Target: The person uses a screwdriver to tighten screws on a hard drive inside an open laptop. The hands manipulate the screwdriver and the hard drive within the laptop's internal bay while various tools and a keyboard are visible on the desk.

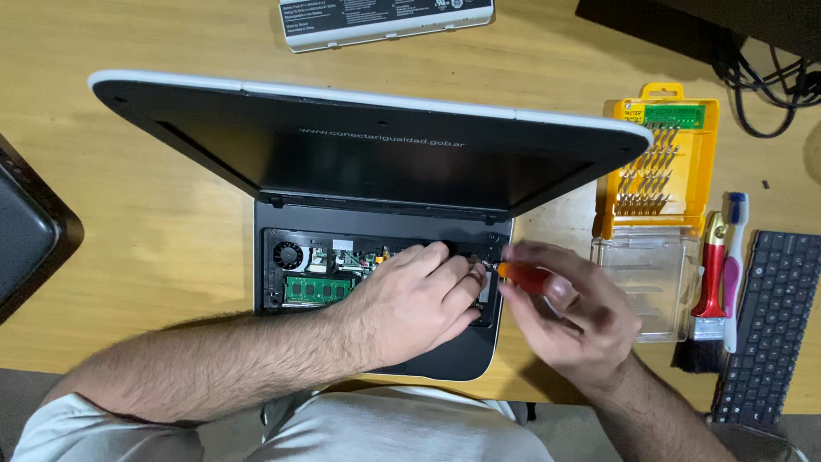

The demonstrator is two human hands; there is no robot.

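Note:
An open small laptop [368,154] lies on the wooden desk with its keyboard taken off, so the green circuit board [318,289] and a round fan [289,255] show. My left hand [415,299] rests flat on the exposed inside of the base, fingers curled toward the right rear corner. My right hand [569,312] is shut on a small screwdriver with an orange-red handle [523,275], its tip pointing left at the base's right rear corner, close to my left fingertips.
A yellow case of screwdriver bits [658,171] with its clear lid [646,282] open sits right of the laptop. Beside it lie a red-handled brush [711,274], a toothbrush [734,265] and a loose black keyboard [770,325]. A white battery pack [385,19] lies at the back; cables [770,85] at back right.

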